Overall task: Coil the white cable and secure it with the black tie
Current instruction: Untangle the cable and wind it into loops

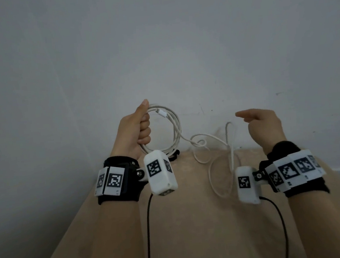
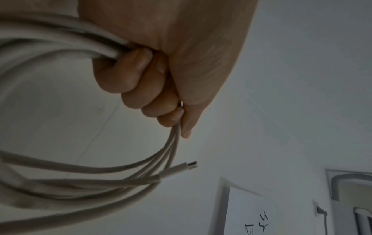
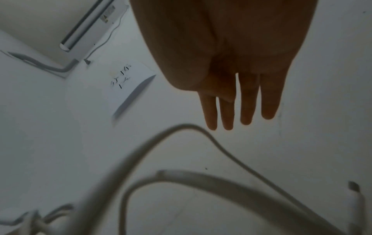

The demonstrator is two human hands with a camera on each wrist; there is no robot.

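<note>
The left hand [image 1: 135, 132] is fisted around several round loops of thin white cable [image 1: 175, 128], thumb laid along the top. The coil hangs upright in the air, bulging toward three o'clock from the fist; a white plug with a metal tip [image 2: 181, 168] lies across its top. From the coil's five o'clock the loose cable snakes rightward in small kinks, then droops in long vertical loops over the tan bench [image 1: 193, 219]. The right hand [image 1: 261, 125] hovers with fingers straight, holding nothing.
</note>
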